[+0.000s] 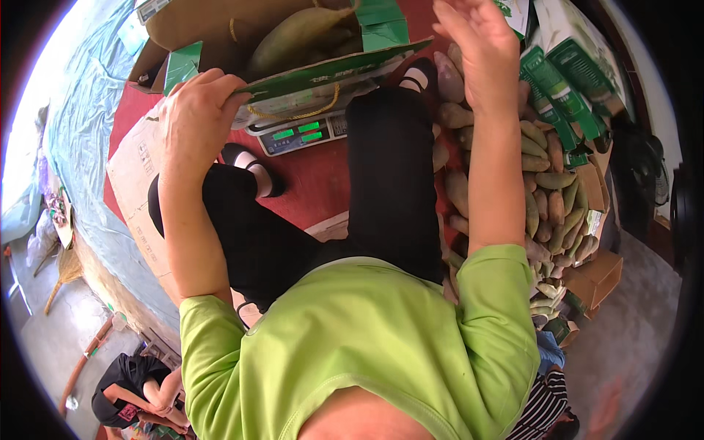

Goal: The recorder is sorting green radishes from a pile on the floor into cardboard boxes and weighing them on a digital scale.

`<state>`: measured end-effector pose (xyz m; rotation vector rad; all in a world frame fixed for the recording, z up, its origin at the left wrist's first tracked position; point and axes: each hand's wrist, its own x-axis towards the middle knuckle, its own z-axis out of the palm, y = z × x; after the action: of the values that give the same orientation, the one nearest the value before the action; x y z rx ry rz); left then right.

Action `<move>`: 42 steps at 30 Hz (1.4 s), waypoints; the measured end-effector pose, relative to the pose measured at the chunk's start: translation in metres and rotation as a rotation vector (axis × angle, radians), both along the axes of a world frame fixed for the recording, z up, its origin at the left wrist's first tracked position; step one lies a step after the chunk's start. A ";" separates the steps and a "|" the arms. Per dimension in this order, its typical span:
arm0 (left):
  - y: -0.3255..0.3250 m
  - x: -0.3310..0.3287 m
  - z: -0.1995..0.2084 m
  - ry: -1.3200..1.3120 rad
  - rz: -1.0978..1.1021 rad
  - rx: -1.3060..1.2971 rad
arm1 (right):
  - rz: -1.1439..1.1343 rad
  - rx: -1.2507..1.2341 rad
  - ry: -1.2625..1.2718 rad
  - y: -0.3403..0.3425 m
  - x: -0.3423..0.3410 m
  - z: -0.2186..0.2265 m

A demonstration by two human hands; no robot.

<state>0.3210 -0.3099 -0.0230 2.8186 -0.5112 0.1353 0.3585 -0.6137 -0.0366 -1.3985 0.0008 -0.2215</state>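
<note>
My left hand grips the near edge of an open cardboard box, its fingers bent over the green printed flap. Inside the box lies long, plump greenish-brown produce, tapering to a stem-like end; its exact kind I cannot tell. The box rests on a digital scale with lit green displays, and a yellow cord handle hangs from its near side. My right hand is raised to the right of the box, holding nothing, with its fingers stretched out.
A heap of similar produce covers the floor on the right, beside green folded cartons. Clear plastic sheeting spreads on the left, near a flattened cardboard piece. Other people sit behind me, and a broom lies left.
</note>
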 end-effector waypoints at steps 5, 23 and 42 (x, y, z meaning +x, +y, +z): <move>-0.004 0.001 0.000 -0.016 -0.029 -0.041 | -0.195 -0.260 0.131 -0.068 -0.043 -0.073; 0.004 0.002 0.000 -0.087 -0.067 -0.036 | -0.194 -0.827 1.394 -0.196 -0.319 -0.295; -0.003 0.004 -0.004 -0.055 -0.011 -0.099 | -1.414 -0.316 1.240 -0.252 -0.373 -0.319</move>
<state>0.3254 -0.3130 -0.0267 2.7216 -0.5181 0.2304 -0.0143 -0.8661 -0.3555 -1.4084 2.0730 -0.4743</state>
